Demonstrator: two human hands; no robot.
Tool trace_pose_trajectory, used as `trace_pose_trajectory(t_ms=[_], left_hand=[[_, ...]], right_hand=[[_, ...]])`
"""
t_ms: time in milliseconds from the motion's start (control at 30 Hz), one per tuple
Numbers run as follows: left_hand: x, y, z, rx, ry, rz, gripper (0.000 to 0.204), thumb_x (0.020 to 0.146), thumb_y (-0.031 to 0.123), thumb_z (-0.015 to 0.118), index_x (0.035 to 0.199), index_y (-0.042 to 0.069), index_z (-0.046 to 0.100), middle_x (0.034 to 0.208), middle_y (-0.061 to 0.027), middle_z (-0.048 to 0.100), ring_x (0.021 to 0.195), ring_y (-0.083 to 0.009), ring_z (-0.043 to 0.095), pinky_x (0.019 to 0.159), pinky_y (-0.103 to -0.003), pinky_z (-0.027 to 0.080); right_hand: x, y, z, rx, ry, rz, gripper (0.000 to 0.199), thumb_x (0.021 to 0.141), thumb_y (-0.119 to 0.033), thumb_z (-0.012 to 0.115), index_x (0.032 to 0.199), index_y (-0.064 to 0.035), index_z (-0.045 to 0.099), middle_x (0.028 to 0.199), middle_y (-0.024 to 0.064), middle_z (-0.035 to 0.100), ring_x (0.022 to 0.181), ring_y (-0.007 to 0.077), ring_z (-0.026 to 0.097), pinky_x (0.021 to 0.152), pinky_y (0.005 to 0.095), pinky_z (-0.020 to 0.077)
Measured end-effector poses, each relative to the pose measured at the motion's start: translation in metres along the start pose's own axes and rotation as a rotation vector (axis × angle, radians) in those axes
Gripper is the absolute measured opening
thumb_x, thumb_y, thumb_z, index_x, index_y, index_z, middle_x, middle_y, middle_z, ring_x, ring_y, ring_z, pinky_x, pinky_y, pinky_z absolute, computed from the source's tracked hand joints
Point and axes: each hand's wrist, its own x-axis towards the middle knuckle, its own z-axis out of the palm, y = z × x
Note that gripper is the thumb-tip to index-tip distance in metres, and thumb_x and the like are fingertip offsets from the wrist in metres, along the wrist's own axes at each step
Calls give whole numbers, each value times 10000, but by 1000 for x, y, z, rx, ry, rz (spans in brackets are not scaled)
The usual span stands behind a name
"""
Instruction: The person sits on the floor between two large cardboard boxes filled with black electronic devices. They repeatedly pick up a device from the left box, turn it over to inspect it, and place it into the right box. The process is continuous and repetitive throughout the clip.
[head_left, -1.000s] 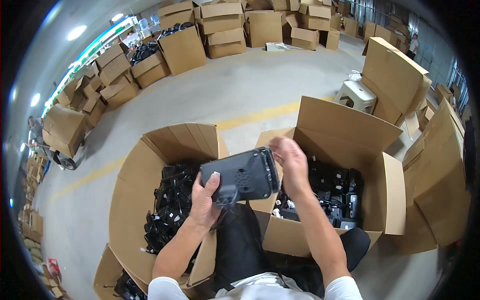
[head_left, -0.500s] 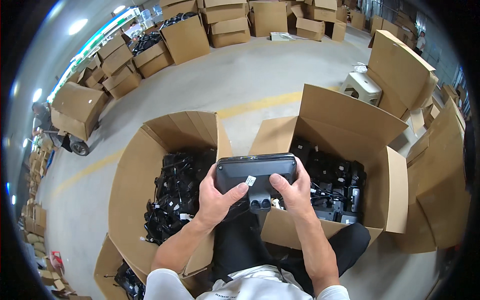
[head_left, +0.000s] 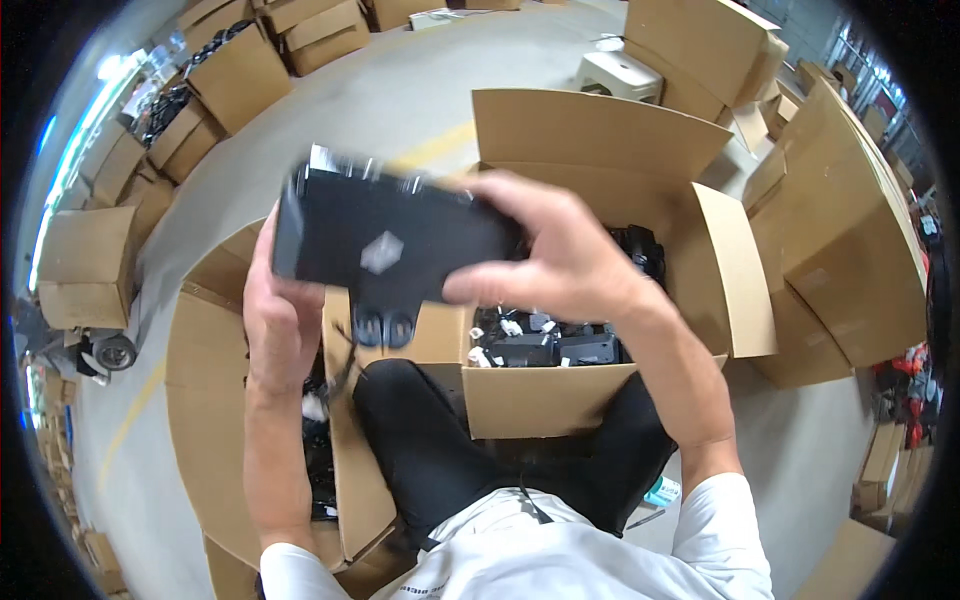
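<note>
I hold a black rectangular electronic unit [head_left: 335, 235] up in front of me, over the gap between two cartons. It carries a pale sticker and a lower tab with two round ends; motion blurs it. My left hand [head_left: 278, 325] grips its left end. My right hand [head_left: 560, 250] is closed on its right end, fingers along the upper edge and thumb across the face. A dark cable [head_left: 345, 372] hangs below. The right carton [head_left: 560, 400] contains black units [head_left: 590, 348] with white connectors. Black parts [head_left: 318, 455] lie in the left carton [head_left: 215, 430], partly hidden by my left arm.
Large upright cardboard [head_left: 830, 270] stands at the right, near a white stool [head_left: 620, 75]. Several cartons [head_left: 240, 80] line the far left, and another carton [head_left: 88, 262] sits on a wheeled cart. A teal-labelled item [head_left: 662, 490] lies beside my right leg.
The unit has moved left and up and is tilted. My right hand has shifted to its upper right edge. The view has turned to the right.
</note>
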Motion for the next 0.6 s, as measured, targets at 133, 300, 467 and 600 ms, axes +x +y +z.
trace_pose_trajectory(t_ms=[133, 300, 467, 600], left_hand=[[27, -29, 45, 507, -406, -645, 390, 864, 55, 717, 1236, -25, 632, 1078, -99, 710, 817, -119, 697, 776, -288, 571], [108, -86, 32, 217, -288, -515, 412, 900, 113, 715, 1258, -62, 611, 946, -88, 690, 843, -151, 704, 782, -293, 566], [152, -102, 30, 231, -267, -457, 490, 922, 159, 710, 1343, -58, 583, 1224, -151, 670, 1090, -218, 683, 943, -332, 548], [111, -68, -5, 366, -80, -429, 463, 932, 157, 691, 1330, -60, 595, 1248, -183, 676, 1086, -263, 697, 951, -359, 563]], right_hand=[[-6, 24, -46, 302, 333, 188, 567, 866, -260, 818, 1268, 78, 604, 1055, 82, 684, 940, 124, 649, 833, 271, 542], [-80, 154, -101, 641, 454, 619, 466, 995, -316, 681, 1292, 29, 582, 1185, 112, 680, 1075, 193, 683, 930, 408, 604], [-149, 300, -89, 696, 572, 1127, 421, 1001, -331, 671, 1254, -1, 603, 1188, 102, 691, 1131, 226, 669, 972, 470, 588], [-158, 386, -59, 643, 637, 1189, 486, 1010, -356, 653, 1323, -3, 537, 1276, 122, 622, 1165, 243, 628, 953, 476, 600]])
